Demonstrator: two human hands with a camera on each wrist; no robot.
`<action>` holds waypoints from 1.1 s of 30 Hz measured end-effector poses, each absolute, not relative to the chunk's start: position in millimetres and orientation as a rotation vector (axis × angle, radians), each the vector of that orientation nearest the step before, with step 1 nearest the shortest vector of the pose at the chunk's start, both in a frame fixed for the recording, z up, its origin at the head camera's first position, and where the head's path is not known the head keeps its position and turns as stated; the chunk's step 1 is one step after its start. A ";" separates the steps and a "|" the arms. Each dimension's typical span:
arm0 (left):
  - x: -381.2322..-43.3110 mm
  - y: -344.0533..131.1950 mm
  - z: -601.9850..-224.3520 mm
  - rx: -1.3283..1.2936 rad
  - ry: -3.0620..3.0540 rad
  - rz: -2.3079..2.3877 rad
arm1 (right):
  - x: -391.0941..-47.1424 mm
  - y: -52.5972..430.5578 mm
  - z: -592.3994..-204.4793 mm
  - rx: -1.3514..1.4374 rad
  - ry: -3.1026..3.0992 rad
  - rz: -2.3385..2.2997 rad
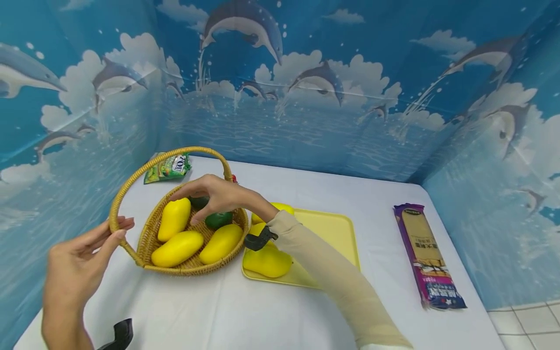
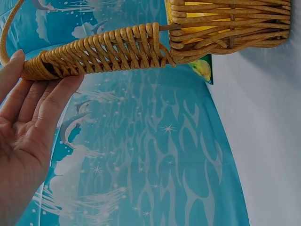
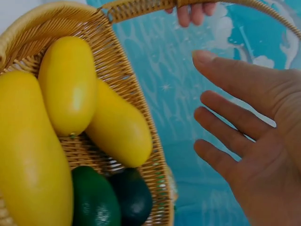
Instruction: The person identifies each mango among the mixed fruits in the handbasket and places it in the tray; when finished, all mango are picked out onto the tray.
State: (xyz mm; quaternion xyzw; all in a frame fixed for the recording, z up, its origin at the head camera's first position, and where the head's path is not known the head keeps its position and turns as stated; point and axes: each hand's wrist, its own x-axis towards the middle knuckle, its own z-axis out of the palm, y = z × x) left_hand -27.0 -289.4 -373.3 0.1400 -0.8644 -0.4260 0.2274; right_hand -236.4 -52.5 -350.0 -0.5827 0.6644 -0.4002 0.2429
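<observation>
A wicker basket (image 1: 192,271) with a tall arched handle (image 2: 108,52) stands on the left side of the table. My left hand (image 1: 74,267) pinches the handle's near side between thumb and fingers. Inside the basket lie three yellow mangoes (image 1: 177,249) and two dark green avocados (image 3: 96,197). Over the basket, my right hand (image 1: 220,194) hovers with loosely bent, spread fingers. Nothing is between its thumb and fingers, as the right wrist view (image 3: 249,132) confirms. The right forearm hides part of the yellow tray and the mangoes on it.
Right of the basket, a yellow tray (image 1: 330,228) carries yellow mangoes (image 1: 267,261) at its left end. A green snack bag (image 1: 168,167) lies behind the basket. At the far right lies a purple pasta packet (image 1: 430,257). Dolphin-printed curtains (image 1: 280,121) surround the white table.
</observation>
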 end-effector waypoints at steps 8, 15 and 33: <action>-28.5 -289.0 -374.3 0.364 -2.372 -1.161 | -248.4 -71.9 -377.9 -1.502 1.968 -1.076; -27.3 -287.4 -374.1 0.392 -2.385 -1.163 | -252.3 -81.7 -392.4 -1.484 2.125 -0.917; -29.2 -286.8 -373.8 0.426 -2.373 -1.163 | -257.1 -100.0 -410.7 -1.502 2.278 -0.619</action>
